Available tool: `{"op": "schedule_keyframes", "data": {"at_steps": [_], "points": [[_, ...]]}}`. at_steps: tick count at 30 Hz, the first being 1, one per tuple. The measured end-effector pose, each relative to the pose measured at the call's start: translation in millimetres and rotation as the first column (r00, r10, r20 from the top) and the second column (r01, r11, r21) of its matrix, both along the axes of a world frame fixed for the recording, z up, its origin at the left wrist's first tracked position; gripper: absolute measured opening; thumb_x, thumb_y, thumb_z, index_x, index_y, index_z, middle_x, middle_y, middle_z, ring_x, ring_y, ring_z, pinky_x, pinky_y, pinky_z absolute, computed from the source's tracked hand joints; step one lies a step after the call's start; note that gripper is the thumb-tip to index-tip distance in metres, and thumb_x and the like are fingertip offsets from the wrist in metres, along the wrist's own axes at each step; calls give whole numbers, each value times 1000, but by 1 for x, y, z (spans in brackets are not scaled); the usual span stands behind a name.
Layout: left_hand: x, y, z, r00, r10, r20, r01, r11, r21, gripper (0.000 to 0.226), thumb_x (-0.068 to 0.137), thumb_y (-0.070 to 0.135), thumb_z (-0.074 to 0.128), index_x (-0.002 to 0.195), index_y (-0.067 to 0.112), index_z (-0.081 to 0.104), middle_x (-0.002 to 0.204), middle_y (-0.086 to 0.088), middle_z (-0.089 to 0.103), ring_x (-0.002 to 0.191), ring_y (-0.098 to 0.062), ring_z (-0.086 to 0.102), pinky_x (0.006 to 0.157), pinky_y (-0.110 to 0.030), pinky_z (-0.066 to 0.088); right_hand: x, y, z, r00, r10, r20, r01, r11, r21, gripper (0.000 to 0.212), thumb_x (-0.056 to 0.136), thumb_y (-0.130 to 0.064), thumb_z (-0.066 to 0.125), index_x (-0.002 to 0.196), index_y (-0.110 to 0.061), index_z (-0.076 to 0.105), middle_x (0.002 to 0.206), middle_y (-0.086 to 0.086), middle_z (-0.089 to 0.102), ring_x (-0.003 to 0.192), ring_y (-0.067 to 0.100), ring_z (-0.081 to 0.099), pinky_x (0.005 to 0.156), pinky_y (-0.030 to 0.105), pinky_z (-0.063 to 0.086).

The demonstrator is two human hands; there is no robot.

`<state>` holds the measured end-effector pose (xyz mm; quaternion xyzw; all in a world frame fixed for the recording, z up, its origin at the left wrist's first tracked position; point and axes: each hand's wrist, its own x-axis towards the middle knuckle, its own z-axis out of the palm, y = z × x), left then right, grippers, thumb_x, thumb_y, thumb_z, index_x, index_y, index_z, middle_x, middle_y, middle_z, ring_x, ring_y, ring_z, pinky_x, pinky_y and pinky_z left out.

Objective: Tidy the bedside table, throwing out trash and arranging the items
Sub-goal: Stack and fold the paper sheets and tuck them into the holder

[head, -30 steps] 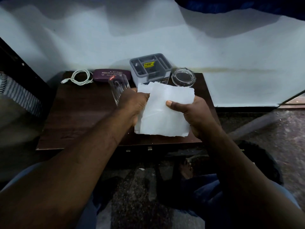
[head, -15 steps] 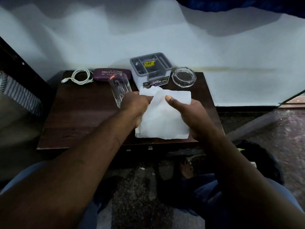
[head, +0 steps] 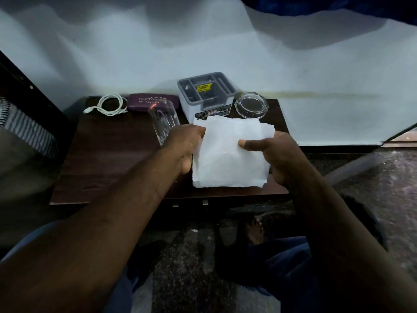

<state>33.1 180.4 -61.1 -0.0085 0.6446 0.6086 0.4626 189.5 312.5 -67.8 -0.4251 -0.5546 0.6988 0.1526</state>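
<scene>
Both my hands hold a white tissue sheet [head: 228, 154] flat above the front right of the dark wooden bedside table [head: 108, 168]. My left hand [head: 182, 145] grips its left edge. My right hand [head: 273, 154] pinches the right edge, thumb on top. Behind my left hand stands a clear drinking glass [head: 163, 122]. Along the back edge lie a coiled white cable [head: 108, 106], a purple spectacle case [head: 146, 101], a grey organiser box [head: 206, 93] and a glass ashtray [head: 251, 106].
A pale wall rises straight behind the table. A striped cloth [head: 24, 127] lies at the far left. The speckled floor [head: 383, 177] spreads to the right and below, with my knees and a bare foot [head: 255, 229] under the table's front edge.
The tissue, slack and creased half a second ago, is now spread flat again. My right thumb has moved out to its right edge.
</scene>
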Motion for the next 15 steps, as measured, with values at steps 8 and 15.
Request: {"op": "schedule_keyframes", "data": {"at_steps": [8, 15], "points": [[-4, 0, 3, 989, -84, 124, 70, 991, 113, 54, 91, 57, 70, 122, 13, 74, 115, -12, 78, 102, -34, 77, 80, -50, 64, -3, -6, 4, 996, -87, 18, 89, 988, -126, 35, 79, -5, 85, 113, -4, 77, 106, 14, 81, 94, 37, 79, 75, 50, 65], [-11, -5, 1, 972, -202, 119, 182, 970, 160, 55, 76, 29, 85, 124, 7, 71, 118, -15, 77, 107, -35, 75, 97, -55, 57, -3, -9, 13, 996, -87, -13, 78, 941, -329, 45, 95, -35, 72, 132, -8, 71, 125, 15, 76, 117, 36, 73, 102, 55, 56]]}}
